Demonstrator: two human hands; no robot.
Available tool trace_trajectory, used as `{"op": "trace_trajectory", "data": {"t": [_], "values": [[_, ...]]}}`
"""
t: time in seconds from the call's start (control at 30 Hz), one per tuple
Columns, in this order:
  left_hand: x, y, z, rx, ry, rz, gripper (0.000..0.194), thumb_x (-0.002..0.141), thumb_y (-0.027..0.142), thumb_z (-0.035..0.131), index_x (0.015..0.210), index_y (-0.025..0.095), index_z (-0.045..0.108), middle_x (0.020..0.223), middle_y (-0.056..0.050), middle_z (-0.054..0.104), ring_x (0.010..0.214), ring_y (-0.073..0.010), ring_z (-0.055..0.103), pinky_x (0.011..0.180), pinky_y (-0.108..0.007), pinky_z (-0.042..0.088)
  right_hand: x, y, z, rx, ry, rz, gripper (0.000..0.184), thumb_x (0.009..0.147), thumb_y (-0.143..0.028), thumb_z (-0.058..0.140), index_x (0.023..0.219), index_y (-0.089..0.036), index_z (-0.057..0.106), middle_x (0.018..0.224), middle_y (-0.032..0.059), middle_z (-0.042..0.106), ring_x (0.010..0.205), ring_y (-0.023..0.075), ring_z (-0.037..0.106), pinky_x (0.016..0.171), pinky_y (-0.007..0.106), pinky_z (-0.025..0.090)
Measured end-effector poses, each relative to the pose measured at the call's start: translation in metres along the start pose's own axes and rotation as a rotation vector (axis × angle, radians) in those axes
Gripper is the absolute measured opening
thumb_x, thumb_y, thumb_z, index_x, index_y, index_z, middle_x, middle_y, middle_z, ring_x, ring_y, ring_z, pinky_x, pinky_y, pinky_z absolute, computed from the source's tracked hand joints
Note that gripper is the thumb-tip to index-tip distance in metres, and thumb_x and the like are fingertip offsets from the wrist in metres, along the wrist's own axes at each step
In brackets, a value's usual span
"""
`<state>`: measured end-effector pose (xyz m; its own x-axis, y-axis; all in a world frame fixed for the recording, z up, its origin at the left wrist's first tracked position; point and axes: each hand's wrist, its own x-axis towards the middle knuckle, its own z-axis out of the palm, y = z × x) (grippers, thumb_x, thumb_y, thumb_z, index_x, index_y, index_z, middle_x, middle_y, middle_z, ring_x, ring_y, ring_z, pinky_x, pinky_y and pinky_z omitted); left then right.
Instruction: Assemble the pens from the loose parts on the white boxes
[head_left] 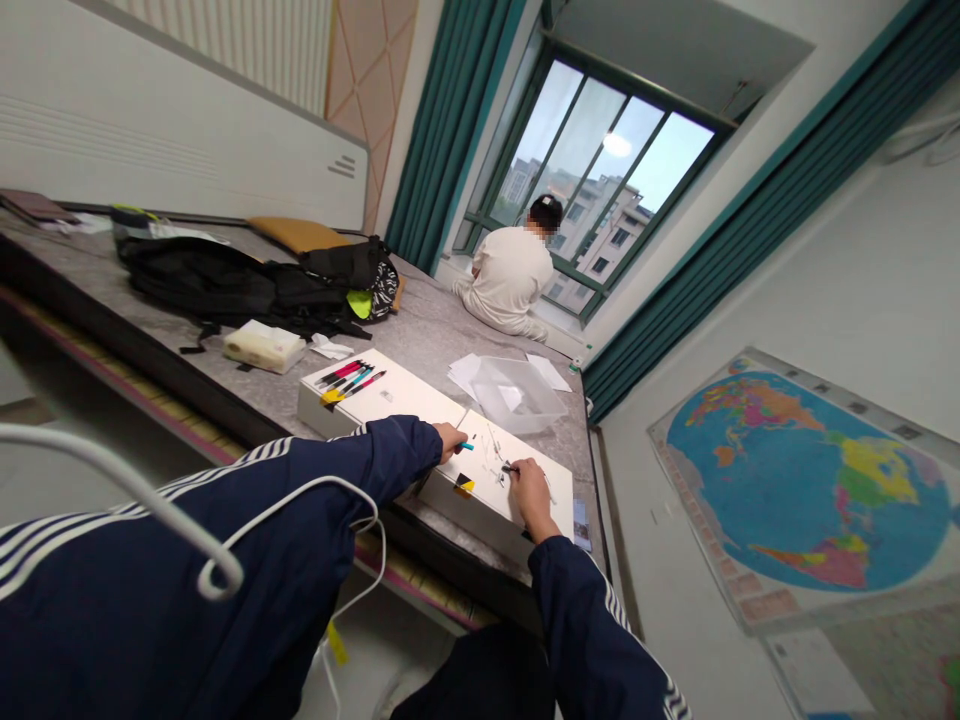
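My left hand (pixel 450 442) is closed around a short teal pen barrel (pixel 466 446), whose end sticks out past the fingers. Between the fingertips of my right hand (pixel 531 490) is a small dark pen part (pixel 510 468), too small to make out fully. Both hands are over the right-hand white box (pixel 551 465), where thin pen refills (pixel 495 440) and other tiny parts lie scattered. On the left-hand white box (pixel 405 390), several red, black and teal pens (pixel 351 378) lie side by side.
Behind the boxes is a clear plastic bin (pixel 517 395) among paper sheets. A tissue pack (pixel 264 346) and black backpack (pixel 225 285) lie left on the grey bed surface (pixel 420 310). A person (pixel 514 270) sits by the window. A white cable (pixel 315 485) crosses my left sleeve.
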<state>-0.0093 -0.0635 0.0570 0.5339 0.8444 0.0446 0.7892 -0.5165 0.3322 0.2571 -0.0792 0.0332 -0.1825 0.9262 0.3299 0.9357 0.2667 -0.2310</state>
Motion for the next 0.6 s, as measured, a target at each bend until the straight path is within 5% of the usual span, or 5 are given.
{"op": "trace_trajectory", "data": {"t": [0.17,0.33,0.47,0.6], "values": [[-0.002,0.0,-0.001,-0.019,0.05,-0.043,0.018,0.074,0.019,0.048,0.084,0.02,0.063,0.079,-0.006,0.067,0.08,-0.022,0.063,0.071,-0.029,0.045,0.0,-0.012,0.006,0.561,0.129,0.162,0.022,0.077,-0.028,0.056,0.092,-0.014,0.066,0.089,0.0086,0.063,0.081,0.0205,0.056,0.079,0.034,0.043],[-0.004,0.005,-0.005,-0.015,0.076,-0.12,0.022,0.077,0.024,0.047,0.088,0.018,0.066,0.085,-0.009,0.068,0.083,-0.0245,0.063,0.071,-0.03,0.045,-0.009,-0.054,0.022,1.381,-0.095,0.395,0.052,0.069,-0.035,0.069,0.118,-0.021,0.056,0.088,0.0023,0.06,0.074,0.0154,0.061,0.068,0.03,0.05],[-0.006,0.007,-0.005,-0.022,0.058,-0.151,0.023,0.076,0.025,0.049,0.088,0.019,0.067,0.085,-0.009,0.068,0.08,-0.0238,0.063,0.068,-0.029,0.045,-0.015,-0.078,0.032,1.598,-0.259,0.387,0.047,0.068,-0.032,0.072,0.112,-0.02,0.06,0.087,0.0014,0.06,0.072,0.0117,0.059,0.069,0.028,0.051],[-0.007,0.005,-0.002,-0.036,0.051,-0.157,0.021,0.073,0.024,0.05,0.084,0.02,0.067,0.077,-0.006,0.068,0.074,-0.0221,0.062,0.063,-0.028,0.044,-0.017,-0.082,0.041,1.634,-0.267,0.393,0.038,0.065,-0.029,0.074,0.1,-0.019,0.062,0.086,0.0008,0.059,0.072,0.0111,0.058,0.068,0.027,0.053]]}}
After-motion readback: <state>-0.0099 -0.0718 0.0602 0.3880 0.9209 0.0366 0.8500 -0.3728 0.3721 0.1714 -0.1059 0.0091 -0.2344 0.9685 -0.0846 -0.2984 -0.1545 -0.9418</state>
